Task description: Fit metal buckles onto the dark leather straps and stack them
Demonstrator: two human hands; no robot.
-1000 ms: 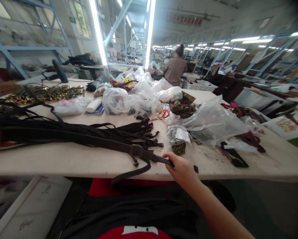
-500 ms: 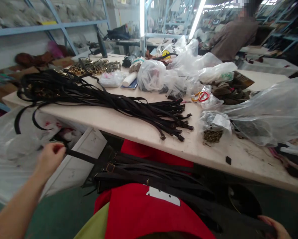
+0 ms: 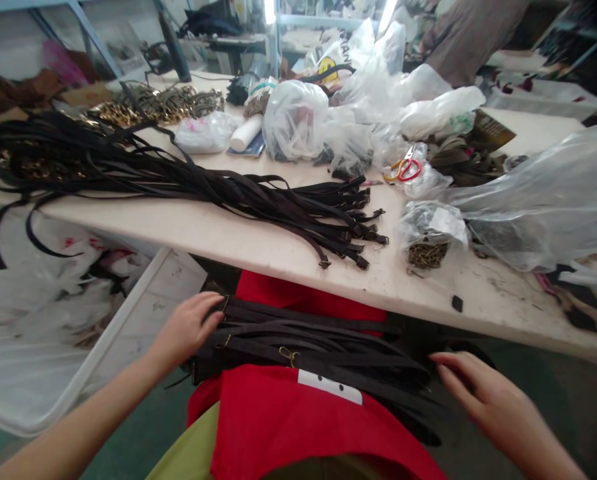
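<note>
A bundle of black straps (image 3: 318, 333) with metal buckles lies across my lap, over a red apron (image 3: 278, 420). My left hand (image 3: 191, 327) is at the bundle's left end, thumb and fingers closed about the end of one strap beside a buckle. Off the right ends of the straps, my right hand (image 3: 488, 387) hovers with fingers stretched out and thumb apart, holding nothing visible. A small brass-coloured clasp (image 3: 289, 357) rests on the straps near the apron's top. On the table, a larger pile of black straps (image 3: 203, 180) points its buckled ends rightward.
The pale table (image 3: 218, 233) runs across in front of me. On it are red-and-yellow-handled scissors (image 3: 403, 170), a bag of brass-coloured hardware (image 3: 428, 243), clear plastic bags (image 3: 298, 120) and a heap of metal fittings (image 3: 153, 103). A white bin (image 3: 128, 333) stands left. Behind the table is another person (image 3: 471, 40).
My left hand has moved right, from holding a strap stretched out leftward to the lap bundle's end. My right hand has let go of the strap and come up and inward. The view has tilted down.
</note>
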